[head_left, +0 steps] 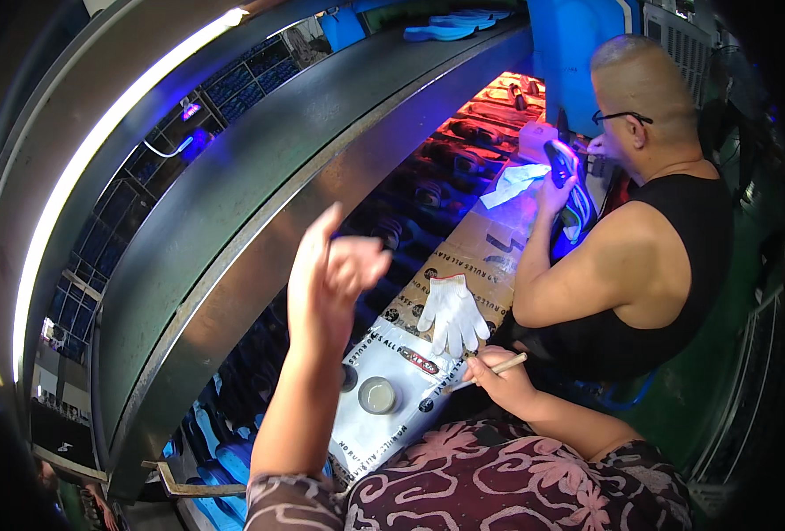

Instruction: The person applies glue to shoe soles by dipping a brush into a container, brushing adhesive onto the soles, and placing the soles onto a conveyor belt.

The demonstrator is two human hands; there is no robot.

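Note:
My left hand (335, 274) is raised in front of the metal edge of the rack. Its thumb points up and its fingers are partly bent and apart, with nothing held. Low at the right, my right hand (501, 379) grips a brush (515, 361) by its pale wooden handle; the brush's far end is hard to make out. A small round cup (376, 396) of pale liquid stands on the white printed sheet (346, 427). Just beyond my right hand lies a white knitted glove (452, 314) with a red-edged cuff, palm down or up I cannot tell.
A co-worker (649, 239) in a black sleeveless top sits at the right, holding a shoe (573, 199) under purple light. Left of the cardboard-covered bench (463, 252), dark shoes fill a lower level, lit red farther back. A long green shelf (233, 203) curves overhead, with blue soles (441, 33) at its far end.

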